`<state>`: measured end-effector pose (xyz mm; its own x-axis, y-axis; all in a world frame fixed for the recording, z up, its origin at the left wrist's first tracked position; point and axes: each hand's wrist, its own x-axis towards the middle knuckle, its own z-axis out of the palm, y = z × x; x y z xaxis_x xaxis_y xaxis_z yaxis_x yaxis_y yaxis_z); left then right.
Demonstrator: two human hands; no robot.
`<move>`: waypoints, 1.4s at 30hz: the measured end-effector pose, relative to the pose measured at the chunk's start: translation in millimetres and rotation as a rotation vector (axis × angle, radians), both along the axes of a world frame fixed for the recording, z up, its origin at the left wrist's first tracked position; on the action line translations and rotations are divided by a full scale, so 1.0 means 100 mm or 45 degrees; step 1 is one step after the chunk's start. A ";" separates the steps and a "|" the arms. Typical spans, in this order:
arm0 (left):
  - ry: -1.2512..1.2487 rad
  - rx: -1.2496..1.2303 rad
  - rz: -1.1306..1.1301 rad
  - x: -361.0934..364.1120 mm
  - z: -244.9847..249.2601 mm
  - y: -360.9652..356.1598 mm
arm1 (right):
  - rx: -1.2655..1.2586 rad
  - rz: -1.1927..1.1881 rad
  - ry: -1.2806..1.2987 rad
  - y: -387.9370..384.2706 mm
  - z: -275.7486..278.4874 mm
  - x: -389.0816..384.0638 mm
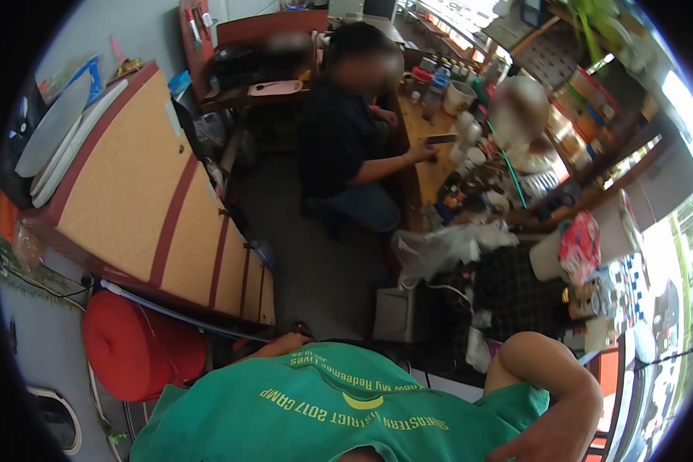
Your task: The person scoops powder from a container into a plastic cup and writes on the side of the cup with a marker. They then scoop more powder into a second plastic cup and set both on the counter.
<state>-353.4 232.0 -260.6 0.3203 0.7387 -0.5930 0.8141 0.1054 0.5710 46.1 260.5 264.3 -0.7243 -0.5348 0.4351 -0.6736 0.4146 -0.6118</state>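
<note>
Over my green shirt (300, 408), my left hand (289, 343) shows small at the shirt's upper edge, beside the foot of the tan cabinet (173, 192). Its fingers are too small to read, and I see nothing clearly held. On the other side my arm is bent sharply, and my right hand (527, 445) comes back toward my shoulder at the bottom edge. The fingers of that hand run out of view, so whether they hold anything is hidden.
A person in a dark shirt (327, 146) sits low at a cluttered wooden counter (412, 123), holding a dark phone-like object (441, 139). A red round cushion-like thing (135, 346) stands left. Plastic bags (439, 250) and a grey box (393, 314) lie ahead right.
</note>
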 end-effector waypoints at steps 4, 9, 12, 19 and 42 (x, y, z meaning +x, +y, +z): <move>0.003 -0.028 0.044 -0.68 -0.14 0.30 | -0.114 0.211 0.024 0.20 0.02 -0.62; -0.123 0.112 0.230 -1.37 -0.44 0.34 | -0.074 0.284 0.454 0.66 0.16 -1.27; -0.115 -0.016 0.401 -1.62 -0.62 0.26 | -0.100 0.312 0.515 0.92 0.16 -1.62; -0.114 -0.119 0.865 -1.88 -1.38 0.15 | -0.145 0.329 0.576 1.48 0.18 -2.28; -0.470 0.054 1.369 -2.23 -1.13 3.60 | -0.263 -1.330 -0.432 6.81 -2.31 -3.99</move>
